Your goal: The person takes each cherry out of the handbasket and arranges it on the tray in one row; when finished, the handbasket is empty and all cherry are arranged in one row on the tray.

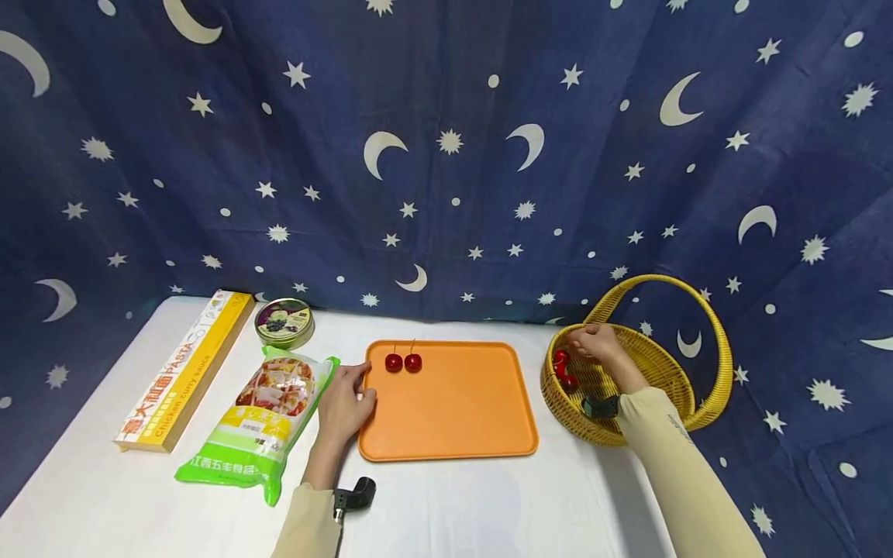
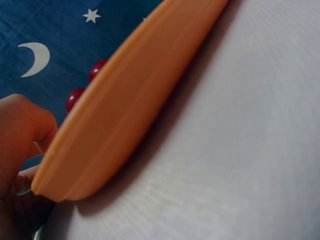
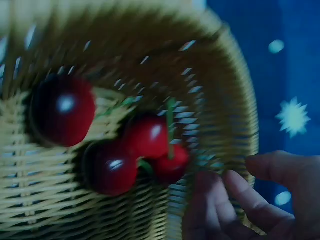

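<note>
My left hand (image 1: 343, 404) grips the left edge of an orange tray (image 1: 453, 411), thumb and fingers at its rim, also seen in the left wrist view. Two red cherries (image 1: 403, 362) with upright stems sit side by side in the tray's far left corner. Over on the right, my right hand (image 1: 598, 345) reaches inside a yellow woven basket (image 1: 670, 364). Several cherries (image 3: 112, 167) lie on the basket's bottom. In the right wrist view the fingers (image 3: 250, 197) are extended close beside the cherries, with nothing between them.
A green-and-clear food bag (image 1: 258, 426) lies just left of my left hand. Beyond it are a yellow pasta box (image 1: 184, 372) and a round tin (image 1: 284, 322). The basket's tall handle (image 1: 722, 364) arches up at the right. A dark blue curtain (image 1: 446, 194) hangs behind the table.
</note>
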### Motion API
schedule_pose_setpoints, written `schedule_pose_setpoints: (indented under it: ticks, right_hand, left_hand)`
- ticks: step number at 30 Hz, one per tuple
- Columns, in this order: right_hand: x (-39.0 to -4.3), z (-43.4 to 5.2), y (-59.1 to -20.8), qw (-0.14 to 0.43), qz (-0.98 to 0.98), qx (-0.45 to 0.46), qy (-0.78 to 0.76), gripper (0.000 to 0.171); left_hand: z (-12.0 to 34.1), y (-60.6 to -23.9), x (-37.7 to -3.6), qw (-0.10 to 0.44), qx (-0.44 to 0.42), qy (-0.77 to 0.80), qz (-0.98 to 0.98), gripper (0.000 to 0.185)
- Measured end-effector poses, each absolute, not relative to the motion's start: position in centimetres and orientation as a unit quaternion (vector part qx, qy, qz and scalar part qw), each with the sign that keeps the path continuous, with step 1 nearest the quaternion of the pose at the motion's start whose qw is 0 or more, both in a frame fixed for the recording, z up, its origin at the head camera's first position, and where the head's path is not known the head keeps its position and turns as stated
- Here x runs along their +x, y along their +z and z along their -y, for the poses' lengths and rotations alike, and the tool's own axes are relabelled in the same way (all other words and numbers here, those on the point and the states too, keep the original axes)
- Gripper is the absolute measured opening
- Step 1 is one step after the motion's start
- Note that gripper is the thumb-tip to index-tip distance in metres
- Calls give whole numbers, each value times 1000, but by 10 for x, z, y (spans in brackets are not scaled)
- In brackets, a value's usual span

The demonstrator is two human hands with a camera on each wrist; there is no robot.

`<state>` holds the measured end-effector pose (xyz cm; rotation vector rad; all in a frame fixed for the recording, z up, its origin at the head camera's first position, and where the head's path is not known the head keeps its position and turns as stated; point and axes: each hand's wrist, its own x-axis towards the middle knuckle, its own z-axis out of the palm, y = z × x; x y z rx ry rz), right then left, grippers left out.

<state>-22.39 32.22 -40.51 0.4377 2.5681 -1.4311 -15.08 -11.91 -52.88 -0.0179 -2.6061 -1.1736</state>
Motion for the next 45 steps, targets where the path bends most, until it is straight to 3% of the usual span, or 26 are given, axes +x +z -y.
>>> schedule_pose_setpoints:
  ticks: [4, 9, 16, 23, 39, 45]
  right_hand:
    - [-227, -325, -414, 121, -854, 148, -483, 15]
    - [-224, -325, -417, 171, -846, 183, -470, 11]
    - [-222, -333, -424, 181, -841, 196, -470, 10]
    - [-220, -339, -409, 216, -845, 184, -454, 28]
    - [-217, -328, -352, 123, -882, 148, -430, 11]
    - [-211, -312, -342, 109, -861, 129, -480, 29]
  left_hand:
    - [120, -528, -150, 151, -4, -409, 900, 48]
    - [117, -528, -149, 140, -6, -408, 902, 49]
    - [113, -527, -148, 147, -12, -406, 902, 48]
    - [113, -528, -151, 150, -13, -406, 901, 48]
    - [119, -531, -152, 172, -12, -409, 896, 46]
    - [118, -530, -152, 168, -17, -410, 896, 47]
